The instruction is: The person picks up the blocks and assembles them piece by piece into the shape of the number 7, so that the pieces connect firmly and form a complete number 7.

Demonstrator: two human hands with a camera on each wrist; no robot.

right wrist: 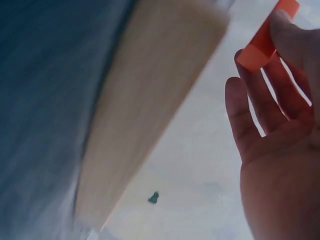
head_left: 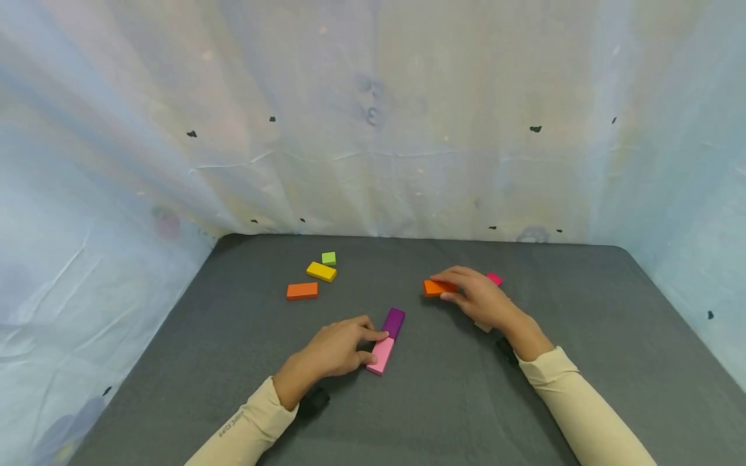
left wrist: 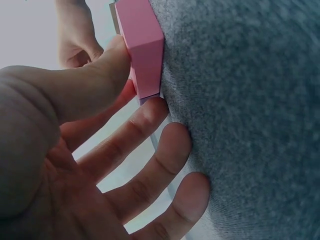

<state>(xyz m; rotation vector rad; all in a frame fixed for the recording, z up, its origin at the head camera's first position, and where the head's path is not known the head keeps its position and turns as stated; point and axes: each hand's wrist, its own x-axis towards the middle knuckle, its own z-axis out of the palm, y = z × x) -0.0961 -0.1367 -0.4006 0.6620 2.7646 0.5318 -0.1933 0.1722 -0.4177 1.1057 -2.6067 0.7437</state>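
Observation:
My left hand (head_left: pixel 338 348) pinches a pink block (head_left: pixel 380 356) between thumb and index finger on the dark table. End to end with it, in one slanting line, lies a purple block (head_left: pixel 393 322). The left wrist view shows the thumb against one side of the pink block (left wrist: pixel 142 50), the other fingers spread near the cloth. My right hand (head_left: pixel 484 299) holds an orange block (head_left: pixel 432 289) between thumb and fingers. The right wrist view has this orange block (right wrist: pixel 257 55) apart from a plain wooden block (right wrist: pixel 150 100), which stands close to the camera.
To the left lie a second orange block (head_left: pixel 302 291), a yellow block (head_left: pixel 322 271) and a small green block (head_left: pixel 329 258). A magenta block (head_left: pixel 495 279) shows partly behind the right hand. Hanging pale sheets (head_left: pixel 373 129) enclose the dark table (head_left: pixel 437 408) at the back and sides.

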